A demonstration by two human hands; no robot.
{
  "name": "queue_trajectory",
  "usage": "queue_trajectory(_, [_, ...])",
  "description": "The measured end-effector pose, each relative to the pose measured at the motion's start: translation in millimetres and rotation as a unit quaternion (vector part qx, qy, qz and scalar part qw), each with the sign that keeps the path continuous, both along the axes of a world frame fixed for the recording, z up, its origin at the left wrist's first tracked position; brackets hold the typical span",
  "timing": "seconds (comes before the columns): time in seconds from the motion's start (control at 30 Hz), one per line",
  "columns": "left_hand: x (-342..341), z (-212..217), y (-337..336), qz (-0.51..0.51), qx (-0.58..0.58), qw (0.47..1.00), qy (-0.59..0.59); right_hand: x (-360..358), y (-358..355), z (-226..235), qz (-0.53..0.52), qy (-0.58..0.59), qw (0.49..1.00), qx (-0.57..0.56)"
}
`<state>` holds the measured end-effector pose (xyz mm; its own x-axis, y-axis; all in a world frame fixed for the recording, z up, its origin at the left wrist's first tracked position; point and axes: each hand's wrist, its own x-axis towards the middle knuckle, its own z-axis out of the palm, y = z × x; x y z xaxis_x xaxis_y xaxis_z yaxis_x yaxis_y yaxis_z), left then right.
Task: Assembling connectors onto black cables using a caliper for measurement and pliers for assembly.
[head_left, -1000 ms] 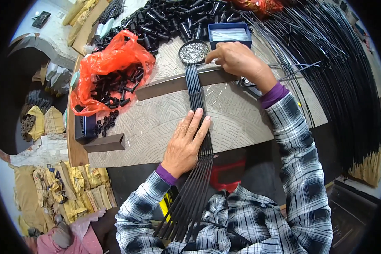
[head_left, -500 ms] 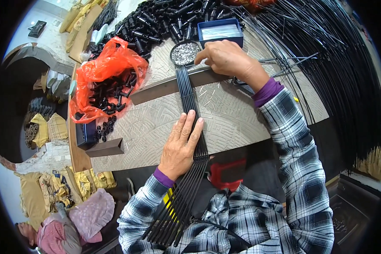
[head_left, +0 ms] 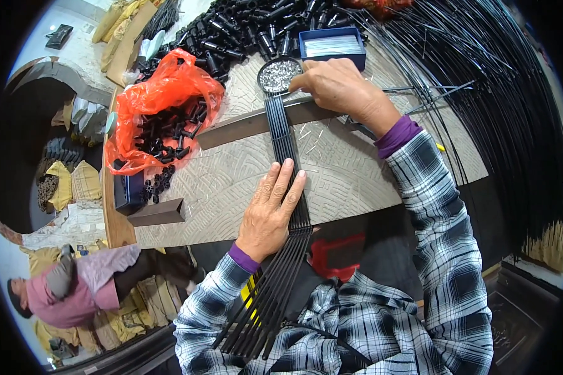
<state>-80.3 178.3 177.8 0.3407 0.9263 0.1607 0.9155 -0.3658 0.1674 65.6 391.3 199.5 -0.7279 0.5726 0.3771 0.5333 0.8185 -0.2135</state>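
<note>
Your left hand (head_left: pixel 270 212) lies flat, fingers spread, pinning the row of black rods (head_left: pixel 284 134) to the bench (head_left: pixel 356 169); your right hand (head_left: pixel 334 84) pinches at their far ends beside the dish of small metal pieces (head_left: pixel 278 75). You seem to be fitting tips; next, keep the rods aligned.

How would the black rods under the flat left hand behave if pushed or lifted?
The black rods are thin and round, so probably roll apart unless the left hand presses them. Their ends fan out past the table edge, so they likely flex and feel light.
</note>
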Motion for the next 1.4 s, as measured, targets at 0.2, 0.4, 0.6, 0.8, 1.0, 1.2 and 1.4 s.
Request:
queue_trajectory(0.2, [1,5,-2,0.003,0.0,1.0,-0.025,-2,3,2,0.025,0.027,0.999,0.022])
queue_trajectory(0.4, [-5,0,-3,-0.009,0.006,1.0,0.007,-9,5,-7,0.049,0.022,0.998,-0.021])
queue_trajectory(0.6, [-9,0,-4,-0.012,0.026,0.999,0.019,-14,5,-9,0.053,0.077,0.995,-0.033])
queue_trajectory(0.8, [-10,-8,-8,-0.023,0.066,0.997,0.021,-5,1,4,-0.019,-0.031,0.997,-0.073])
queue_trajectory(1.0, [-11,-4,-11,-0.017,0.057,0.998,-0.034,-10,-4,15,0.027,0.092,0.991,-0.091])
queue_trajectory(1.2, [-8,0,-12,0.003,0.079,0.997,0.028,17,83,27,-0.104,0.002,0.992,-0.068])
queue_trajectory(1.4, [-12,4,-14,-0.042,0.036,0.998,-0.04,11,91,24,-0.071,-0.098,0.992,-0.025])
